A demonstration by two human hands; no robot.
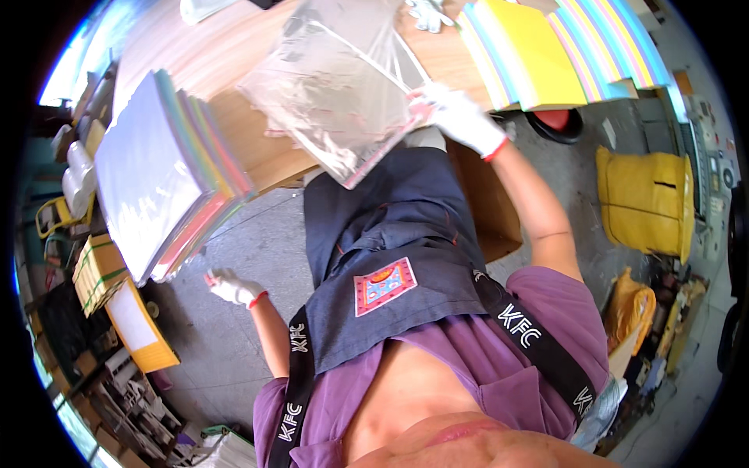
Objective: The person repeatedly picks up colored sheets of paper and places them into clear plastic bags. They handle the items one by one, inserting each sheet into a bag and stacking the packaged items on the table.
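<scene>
A pile of clear plastic bags [328, 86] lies on the wooden table, its near corner hanging over the front edge. My right hand [460, 117], in a white glove with a red cuff, grips the right edge of a clear bag; its pinkish fingertips are partly blurred against the film. To the left, a tall stack of coloured paper packs [148, 179] in shiny clear wrap reaches past the table edge. Low beside that stack, my left hand [234, 287], gloved the same way, hangs in the air with fingers stretched out and nothing in them.
Stacks of yellow, blue and pink paper [530, 54] stand at the table's right, near a grey-white glove [429, 14]. Below them are a round black-and-red object [555, 125] and a yellow sack [646, 201]. Strapped cartons [100, 269] and a yellow-framed board [140, 327] are at the left.
</scene>
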